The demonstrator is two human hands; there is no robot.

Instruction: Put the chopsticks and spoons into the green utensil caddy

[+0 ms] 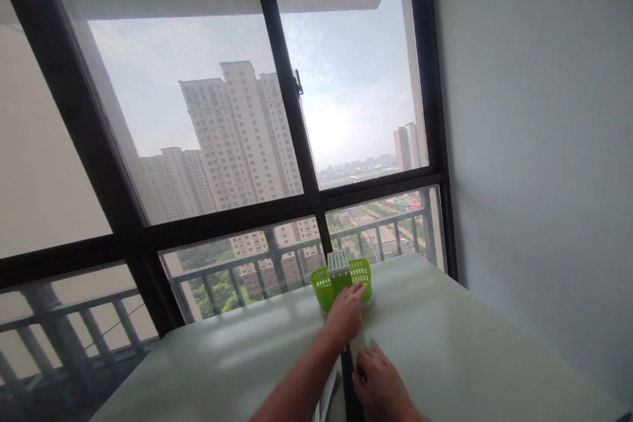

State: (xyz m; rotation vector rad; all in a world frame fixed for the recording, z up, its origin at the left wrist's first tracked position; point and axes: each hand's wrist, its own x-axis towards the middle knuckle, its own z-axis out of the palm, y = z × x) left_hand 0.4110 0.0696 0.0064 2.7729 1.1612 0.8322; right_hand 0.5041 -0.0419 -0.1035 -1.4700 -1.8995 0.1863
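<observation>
A bright green basket [322, 287] with cut-out slots stands at the far side of the pale table. Above its rim shows a white slotted piece [339, 263], like the head of a turner. My left hand [347, 311] reaches across to the basket's near side, fingers stretched out and touching or just in front of its wall. Closer to me, my right hand [380, 376] rests low over the table with curled fingers; what they hold, if anything, is hidden. Beside it lies a long black strip [350, 386], partly covered, with slim white utensils [328, 397] to its left.
The glossy table [465, 336] reaches up to a dark-framed window [222, 221] with a railing outside. A plain wall [539, 178] runs along the right side. High buildings are visible beyond the glass.
</observation>
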